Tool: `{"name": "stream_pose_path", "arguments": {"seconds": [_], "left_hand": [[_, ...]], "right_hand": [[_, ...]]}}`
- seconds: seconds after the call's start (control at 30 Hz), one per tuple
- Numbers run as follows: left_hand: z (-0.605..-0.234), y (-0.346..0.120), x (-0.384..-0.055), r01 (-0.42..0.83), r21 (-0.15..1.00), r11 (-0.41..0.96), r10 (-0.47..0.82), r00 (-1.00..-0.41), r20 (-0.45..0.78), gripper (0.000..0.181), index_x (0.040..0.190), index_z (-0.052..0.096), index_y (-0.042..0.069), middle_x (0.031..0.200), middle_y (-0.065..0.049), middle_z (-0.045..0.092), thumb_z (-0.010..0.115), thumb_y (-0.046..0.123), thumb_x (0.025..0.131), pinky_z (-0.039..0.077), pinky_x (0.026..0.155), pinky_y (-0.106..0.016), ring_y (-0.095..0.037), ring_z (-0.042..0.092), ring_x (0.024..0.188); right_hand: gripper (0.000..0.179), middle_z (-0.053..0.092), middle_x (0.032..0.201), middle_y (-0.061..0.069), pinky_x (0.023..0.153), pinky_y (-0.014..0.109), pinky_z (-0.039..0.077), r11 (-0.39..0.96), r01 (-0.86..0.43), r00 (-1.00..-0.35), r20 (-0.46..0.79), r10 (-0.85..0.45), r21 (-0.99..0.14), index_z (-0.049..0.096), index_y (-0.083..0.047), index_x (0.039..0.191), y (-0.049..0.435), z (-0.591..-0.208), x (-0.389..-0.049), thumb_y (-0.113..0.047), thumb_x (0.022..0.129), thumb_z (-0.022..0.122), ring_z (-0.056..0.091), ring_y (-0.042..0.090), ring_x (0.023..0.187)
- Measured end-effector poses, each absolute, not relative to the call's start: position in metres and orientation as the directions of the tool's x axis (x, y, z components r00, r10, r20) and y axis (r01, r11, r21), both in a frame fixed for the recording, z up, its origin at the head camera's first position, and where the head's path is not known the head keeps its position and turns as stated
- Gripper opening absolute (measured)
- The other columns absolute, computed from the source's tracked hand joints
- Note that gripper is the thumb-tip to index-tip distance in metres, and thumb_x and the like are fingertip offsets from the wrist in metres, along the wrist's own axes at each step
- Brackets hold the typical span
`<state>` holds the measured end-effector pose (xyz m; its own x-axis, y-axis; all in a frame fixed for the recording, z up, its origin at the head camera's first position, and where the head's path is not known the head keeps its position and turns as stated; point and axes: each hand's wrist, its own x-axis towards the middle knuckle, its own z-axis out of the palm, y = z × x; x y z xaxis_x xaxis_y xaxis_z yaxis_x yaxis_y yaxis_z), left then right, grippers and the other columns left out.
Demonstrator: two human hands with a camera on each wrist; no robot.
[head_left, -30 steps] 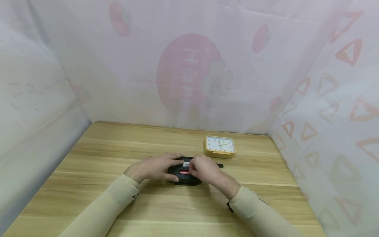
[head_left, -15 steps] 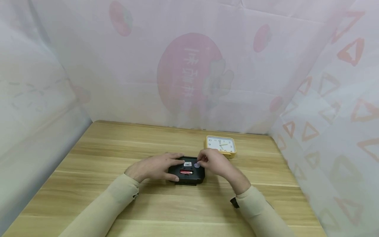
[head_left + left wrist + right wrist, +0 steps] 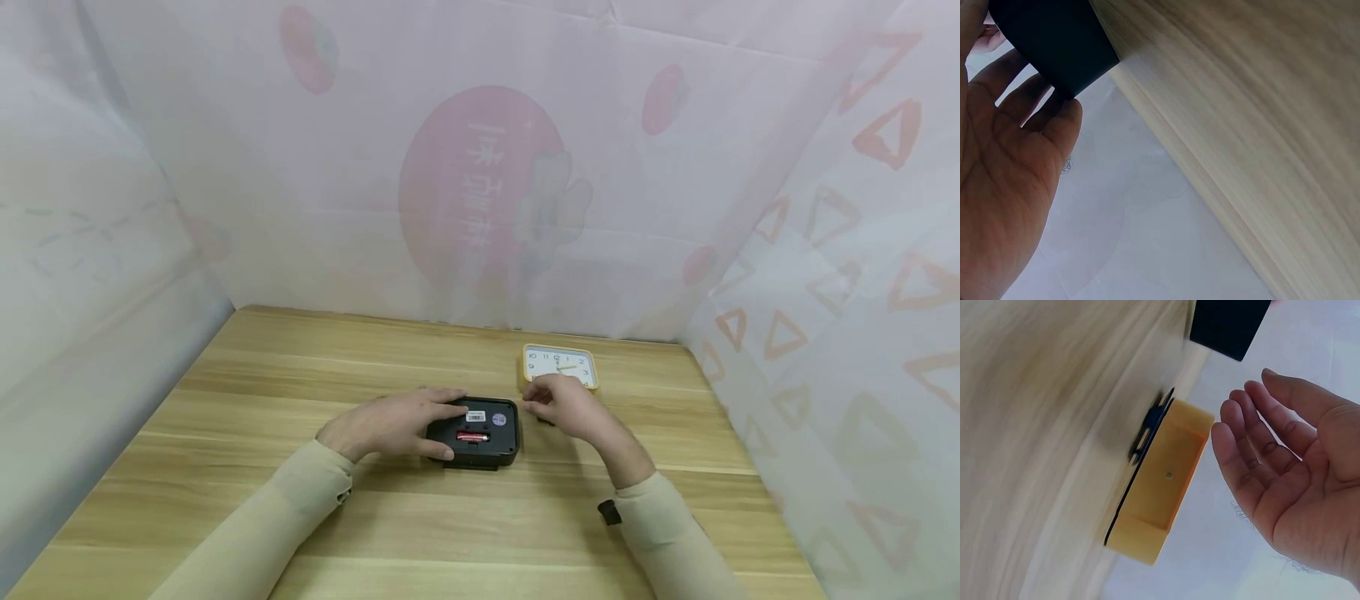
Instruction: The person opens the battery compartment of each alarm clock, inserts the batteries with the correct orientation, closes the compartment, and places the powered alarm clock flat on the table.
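A black clock (image 3: 498,448) lies face down on the wooden table, its back showing two stickers. A red battery (image 3: 472,436) sits in the uncovered slot there. My left hand (image 3: 393,425) grips the clock's left side, thumb at the near edge and fingers at the far edge; the left wrist view shows fingertips against the black casing (image 3: 1060,47). To the right, my right hand (image 3: 568,408) hovers with loosely bent fingers and nothing between them, apart from the casing. Partly hidden beneath it is a small black plastic piece (image 3: 545,422), seen more fully as a flat black piece (image 3: 1150,422) in the right wrist view.
Behind my right hand a yellow clock (image 3: 555,360) lies face up, partly covered by that hand. Printed cloth walls (image 3: 480,275) close off the table (image 3: 300,358) at the back and both sides.
My right hand has left the battery slot and moved right, off the black clock, uncovering the battery and round sticker. My left hand has stayed in place.
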<state>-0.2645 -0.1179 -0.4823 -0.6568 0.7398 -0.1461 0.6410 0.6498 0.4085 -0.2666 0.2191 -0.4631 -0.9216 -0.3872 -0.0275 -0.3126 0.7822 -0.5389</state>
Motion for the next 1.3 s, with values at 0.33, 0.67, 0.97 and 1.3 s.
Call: {"name": "stream_pose_path", "arguments": {"seconds": [0.33,0.67,0.97,1.3], "left_hand": [[-0.482,-0.118,-0.264,0.628,0.412,0.66,0.731,-0.665,-0.157,0.081,0.176,0.056,0.018,0.194,-0.008,0.036,0.081,0.057,0.11,0.041,0.144,-0.059,-0.038,0.04,0.179],[-0.482,-0.118,-0.265,0.627,0.418,0.657,0.732,-0.664,-0.154,0.081,0.176,0.056,0.017,0.194,-0.008,0.036,0.081,0.056,0.11,0.042,0.144,-0.059,-0.038,0.04,0.179],[-0.481,-0.118,-0.264,0.628,0.415,0.658,0.73,-0.666,-0.151,0.081,0.176,0.057,0.019,0.194,-0.007,0.037,0.081,0.057,0.109,0.043,0.143,-0.059,-0.037,0.041,0.178],[-0.484,-0.118,-0.266,0.621,0.413,0.666,0.724,-0.671,-0.16,0.081,0.176,0.057,0.019,0.194,-0.006,0.036,0.081,0.059,0.109,0.043,0.143,-0.06,-0.037,0.04,0.179]], "right_hand": [[0.016,0.089,0.115,0.013,0.104,0.05,0.07,0.829,-0.263,-0.934,-0.084,-0.347,-0.494,0.087,0.002,0.121,0.231,-0.469,-0.266,-0.01,0.111,0.081,0.083,0.025,0.108],[0.016,0.089,0.119,0.012,0.109,0.052,0.069,0.875,-0.209,-0.95,-0.124,-0.288,-0.437,0.089,-0.002,0.121,0.236,-0.477,-0.26,-0.003,0.106,0.084,0.084,0.027,0.113],[0.022,0.088,0.113,0.009,0.104,0.05,0.069,0.882,-0.222,-0.942,-0.143,-0.304,-0.416,0.088,-0.004,0.115,0.237,-0.481,-0.257,0.009,0.099,0.086,0.08,0.021,0.106],[0.015,0.089,0.115,0.01,0.105,0.05,0.07,0.879,-0.233,-0.945,-0.116,-0.305,-0.417,0.089,-0.005,0.114,0.239,-0.485,-0.258,0.004,0.102,0.086,0.083,0.022,0.109]]}}
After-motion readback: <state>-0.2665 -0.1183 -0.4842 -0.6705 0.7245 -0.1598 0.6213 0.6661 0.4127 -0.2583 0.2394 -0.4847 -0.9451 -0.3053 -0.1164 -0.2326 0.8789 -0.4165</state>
